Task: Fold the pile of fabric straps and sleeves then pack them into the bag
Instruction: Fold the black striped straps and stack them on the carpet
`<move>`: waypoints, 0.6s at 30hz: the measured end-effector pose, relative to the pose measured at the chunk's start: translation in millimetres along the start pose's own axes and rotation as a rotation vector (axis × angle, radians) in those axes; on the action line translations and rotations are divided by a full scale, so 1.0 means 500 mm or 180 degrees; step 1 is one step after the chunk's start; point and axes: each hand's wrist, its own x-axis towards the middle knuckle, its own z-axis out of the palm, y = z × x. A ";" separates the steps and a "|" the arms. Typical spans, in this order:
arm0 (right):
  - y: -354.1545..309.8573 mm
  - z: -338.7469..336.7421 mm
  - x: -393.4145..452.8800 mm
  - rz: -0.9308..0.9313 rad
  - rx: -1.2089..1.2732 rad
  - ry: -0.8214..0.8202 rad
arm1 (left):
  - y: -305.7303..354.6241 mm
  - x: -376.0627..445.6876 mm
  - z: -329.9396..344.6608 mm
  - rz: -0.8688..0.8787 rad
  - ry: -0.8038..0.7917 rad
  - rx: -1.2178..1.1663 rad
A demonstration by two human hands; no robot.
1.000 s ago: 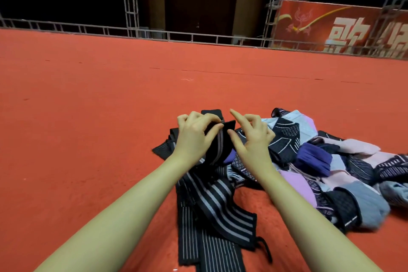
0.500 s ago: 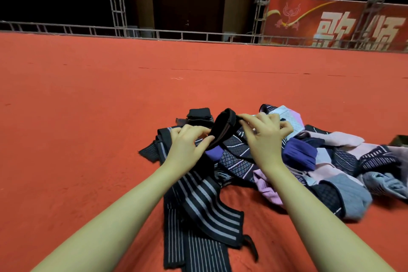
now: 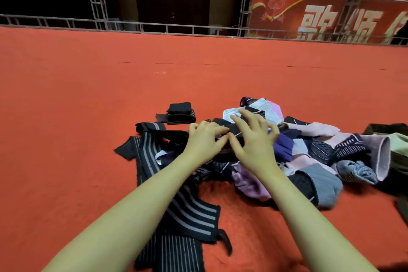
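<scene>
Head view: left hand [image 3: 204, 139] and right hand [image 3: 254, 137] side by side, fingers curled, pinching a dark strap [image 3: 223, 127] atop the pile [image 3: 309, 152]. Strap's long axis across, hand to hand, equally near both. Folded strap [image 3: 180, 112] just beyond left hand. Probable bag [image 3: 397, 146] far right, past right hand.

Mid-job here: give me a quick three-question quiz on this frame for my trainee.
1. True or false: a folded black strap already lies apart from the pile on the red carpet.
2. What do the left hand and right hand work on? A) a dark strap B) a pink sleeve C) the bag
3. Which side of the hands has the purple sleeve?

Key: 1 true; 2 A; 3 the right.
</scene>
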 end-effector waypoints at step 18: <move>-0.212 0.241 0.082 -0.0676 -0.0012 -0.1895 | -0.358 -0.076 -0.093 -0.1001 -0.0660 0.1206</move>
